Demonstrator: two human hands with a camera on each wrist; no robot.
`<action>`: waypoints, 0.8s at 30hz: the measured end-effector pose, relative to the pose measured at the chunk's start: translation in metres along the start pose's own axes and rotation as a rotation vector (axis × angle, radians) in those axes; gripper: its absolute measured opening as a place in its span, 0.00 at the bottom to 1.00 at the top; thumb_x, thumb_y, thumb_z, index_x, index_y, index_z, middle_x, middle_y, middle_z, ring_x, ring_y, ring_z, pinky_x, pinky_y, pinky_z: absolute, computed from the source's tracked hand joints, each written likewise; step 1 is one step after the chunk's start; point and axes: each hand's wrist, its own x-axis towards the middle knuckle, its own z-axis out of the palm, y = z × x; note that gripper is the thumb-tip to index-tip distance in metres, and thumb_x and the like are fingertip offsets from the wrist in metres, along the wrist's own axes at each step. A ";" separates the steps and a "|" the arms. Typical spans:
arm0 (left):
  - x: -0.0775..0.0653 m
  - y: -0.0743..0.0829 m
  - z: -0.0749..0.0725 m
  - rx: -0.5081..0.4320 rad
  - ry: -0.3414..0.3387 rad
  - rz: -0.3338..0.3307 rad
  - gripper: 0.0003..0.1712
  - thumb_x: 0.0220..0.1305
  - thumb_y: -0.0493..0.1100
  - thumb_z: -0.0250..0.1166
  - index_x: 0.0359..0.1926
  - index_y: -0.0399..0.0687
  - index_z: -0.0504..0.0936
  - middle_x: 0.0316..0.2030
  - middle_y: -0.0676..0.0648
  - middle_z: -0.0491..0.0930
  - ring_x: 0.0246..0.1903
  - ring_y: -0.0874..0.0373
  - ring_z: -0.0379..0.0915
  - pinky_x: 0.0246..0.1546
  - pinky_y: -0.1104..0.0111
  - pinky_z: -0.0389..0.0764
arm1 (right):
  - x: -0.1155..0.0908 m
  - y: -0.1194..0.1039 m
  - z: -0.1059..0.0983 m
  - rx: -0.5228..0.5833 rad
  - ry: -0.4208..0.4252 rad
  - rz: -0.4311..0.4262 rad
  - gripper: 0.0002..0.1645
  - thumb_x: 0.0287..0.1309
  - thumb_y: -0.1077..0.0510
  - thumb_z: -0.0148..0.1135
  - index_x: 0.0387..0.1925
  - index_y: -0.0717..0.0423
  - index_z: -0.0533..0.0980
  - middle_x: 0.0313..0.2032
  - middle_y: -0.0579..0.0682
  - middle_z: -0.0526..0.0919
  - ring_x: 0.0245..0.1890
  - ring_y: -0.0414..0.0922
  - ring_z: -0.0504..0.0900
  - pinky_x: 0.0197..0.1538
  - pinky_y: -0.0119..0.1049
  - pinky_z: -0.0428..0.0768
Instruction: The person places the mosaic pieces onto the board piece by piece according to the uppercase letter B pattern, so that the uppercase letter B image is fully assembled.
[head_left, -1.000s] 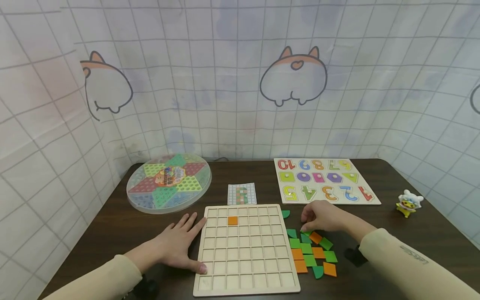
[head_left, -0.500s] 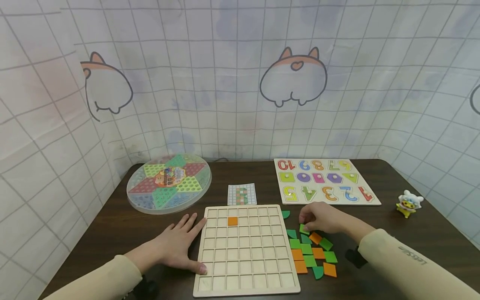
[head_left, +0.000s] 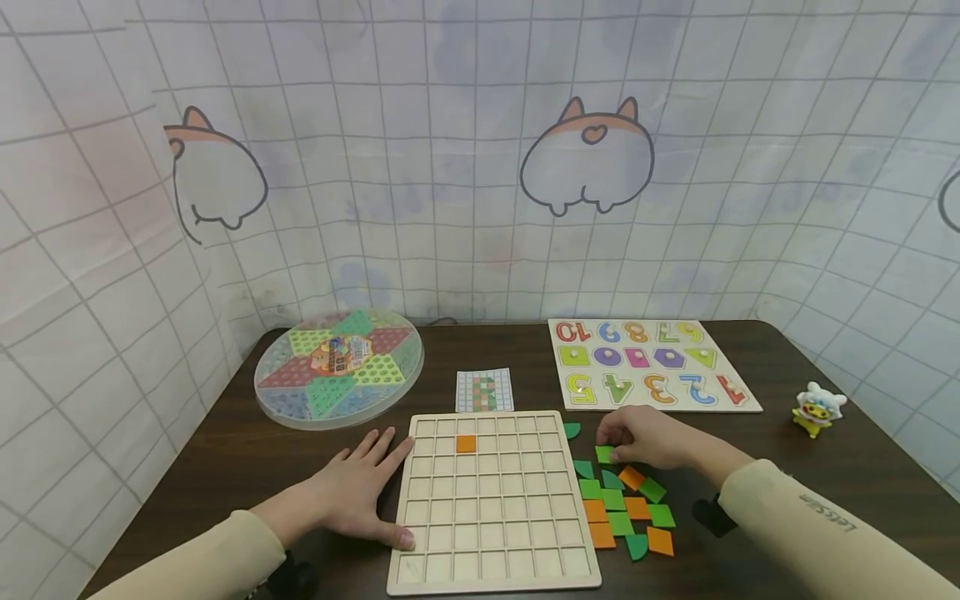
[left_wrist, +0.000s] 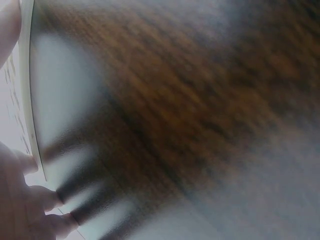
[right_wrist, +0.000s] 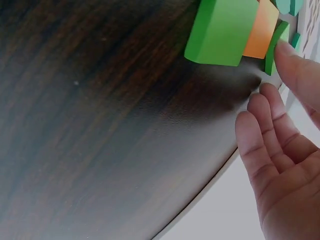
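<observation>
A pale wooden grid board (head_left: 491, 508) lies on the dark table, with one orange square tile (head_left: 466, 443) in its second row. My left hand (head_left: 352, 492) rests beside the board's left side with fingers spread, its fingertip and thumb touching the edge. In the left wrist view the fingers (left_wrist: 47, 197) reach past the board edge. To the right of the board, my right hand (head_left: 648, 437) pinches a green square tile (head_left: 604, 454). The right wrist view shows the thumb on this green tile (right_wrist: 277, 47), which looks tilted; the index finger is mostly hidden there.
Several loose orange and green tiles (head_left: 619, 523) lie right of the board. A small pattern card (head_left: 484, 390) is behind it. Farther back are a round Chinese checkers board (head_left: 339, 367) and a number puzzle (head_left: 652, 364). A small figurine (head_left: 817, 408) stands at right.
The right hand has shifted slightly left and the green square tile has moved left and away with it, showing more beyond the fingertips. The left hand and board stay put.
</observation>
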 end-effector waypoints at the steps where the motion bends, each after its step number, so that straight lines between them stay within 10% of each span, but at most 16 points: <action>1: 0.000 0.000 0.000 0.002 0.000 -0.001 0.74 0.47 0.81 0.69 0.82 0.44 0.49 0.80 0.31 0.46 0.79 0.30 0.43 0.66 0.29 0.59 | 0.000 0.000 0.000 0.000 0.000 0.001 0.06 0.64 0.62 0.69 0.42 0.53 0.82 0.32 0.42 0.81 0.30 0.39 0.75 0.38 0.32 0.78; 18: 0.001 -0.001 0.001 0.010 -0.008 -0.002 0.74 0.48 0.80 0.69 0.82 0.45 0.48 0.80 0.31 0.46 0.79 0.30 0.43 0.67 0.29 0.58 | 0.005 -0.002 0.002 -0.068 0.087 0.042 0.10 0.58 0.60 0.74 0.40 0.55 0.81 0.32 0.42 0.83 0.32 0.38 0.78 0.41 0.35 0.83; 24: 0.002 -0.001 0.000 0.010 -0.013 -0.003 0.73 0.48 0.79 0.70 0.82 0.46 0.48 0.80 0.32 0.46 0.79 0.30 0.42 0.67 0.29 0.58 | 0.009 -0.004 0.000 0.089 0.155 0.035 0.12 0.58 0.61 0.74 0.42 0.60 0.81 0.32 0.45 0.83 0.32 0.41 0.78 0.39 0.35 0.82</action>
